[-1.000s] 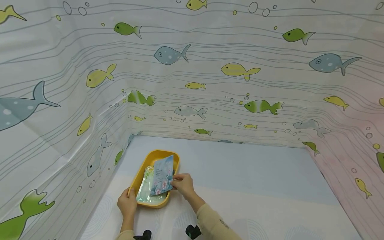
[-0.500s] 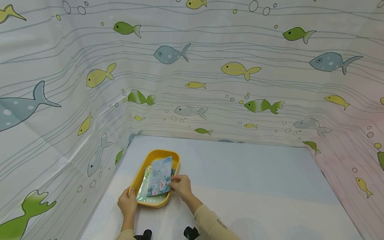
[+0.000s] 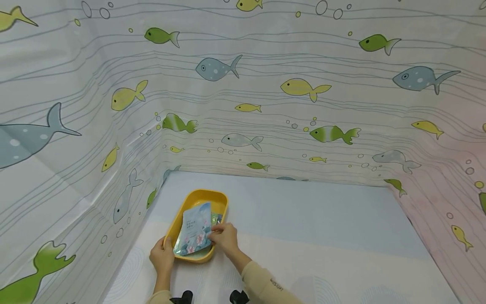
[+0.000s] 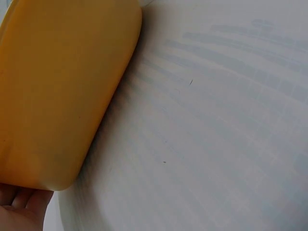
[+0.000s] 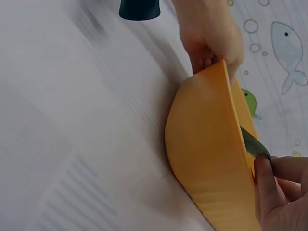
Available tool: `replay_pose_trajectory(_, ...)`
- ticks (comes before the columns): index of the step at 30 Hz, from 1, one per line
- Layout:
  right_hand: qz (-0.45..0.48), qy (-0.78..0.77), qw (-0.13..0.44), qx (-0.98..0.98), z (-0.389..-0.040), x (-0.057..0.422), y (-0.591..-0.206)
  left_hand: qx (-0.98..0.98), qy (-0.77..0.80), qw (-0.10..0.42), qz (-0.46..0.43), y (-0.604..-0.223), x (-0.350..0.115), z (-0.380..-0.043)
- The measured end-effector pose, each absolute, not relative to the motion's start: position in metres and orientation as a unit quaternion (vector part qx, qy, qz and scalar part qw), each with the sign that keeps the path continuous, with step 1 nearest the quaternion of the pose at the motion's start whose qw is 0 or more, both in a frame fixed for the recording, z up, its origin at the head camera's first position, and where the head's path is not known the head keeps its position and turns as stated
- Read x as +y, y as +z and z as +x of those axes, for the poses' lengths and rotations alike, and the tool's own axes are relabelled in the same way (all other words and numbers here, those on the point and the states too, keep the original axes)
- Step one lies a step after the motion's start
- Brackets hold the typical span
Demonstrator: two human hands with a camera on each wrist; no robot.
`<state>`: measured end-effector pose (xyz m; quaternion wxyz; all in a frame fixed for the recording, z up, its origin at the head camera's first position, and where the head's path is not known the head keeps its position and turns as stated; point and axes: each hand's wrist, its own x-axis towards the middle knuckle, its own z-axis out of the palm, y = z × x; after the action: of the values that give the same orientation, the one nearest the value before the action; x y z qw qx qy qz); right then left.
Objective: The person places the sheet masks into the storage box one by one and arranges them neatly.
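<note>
A yellow tray (image 3: 224, 202) is on the table at left of centre in the head view. My left hand (image 3: 162, 254) grips its near left rim, thumb over the edge; the left wrist view shows fingers (image 4: 21, 204) against the tray's outer side. Between thumb and fingers, my right hand (image 3: 226, 240) pinches the right edge of a light blue packet (image 3: 195, 228) printed with pink flowers. This packet lies over a pale green packet (image 3: 203, 252) inside the tray and hides most of it. In the right wrist view, my right hand (image 5: 284, 192) holds the packet's edge at the rim.
The pale table (image 3: 303, 219) extends to the right of the tray. Fish-printed sheeting (image 3: 265, 126) rises behind and at both sides. Two dark cylindrical objects, one being a black piece (image 3: 183, 297), show near the wrists at the bottom edge.
My right hand has moved the blue packet left and toward me, down over the green packet in the tray. My left hand has stayed on the rim.
</note>
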<state>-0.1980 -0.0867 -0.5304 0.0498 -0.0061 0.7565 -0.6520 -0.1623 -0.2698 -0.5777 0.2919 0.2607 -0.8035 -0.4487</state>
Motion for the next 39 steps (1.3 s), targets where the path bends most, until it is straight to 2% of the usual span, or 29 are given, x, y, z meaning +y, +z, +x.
replay_pose_trajectory(6,-0.026,-0.632,0.021,0.774,-0.191,-0.090,-0.530,-0.806,-0.441,0.293,0.262,-0.579,-0.270,-0.163)
replay_pose_trajectory(18,-0.044,-0.611,0.024,0.790,-0.188,-0.093,-0.531,-0.801,-0.449,0.298,0.260,-0.580,-0.270,-0.164)
replay_pose_trajectory(28,-0.049,-0.602,0.040,0.796,-0.189,-0.091,-0.527,-0.799,-0.453,0.299,0.258,-0.581,-0.272,-0.167)
replay_pose_trajectory(39,-0.018,-0.658,0.070,0.749,-0.188,-0.080,-0.529,-0.803,-0.453,0.283,0.264,-0.580,-0.273,-0.166)
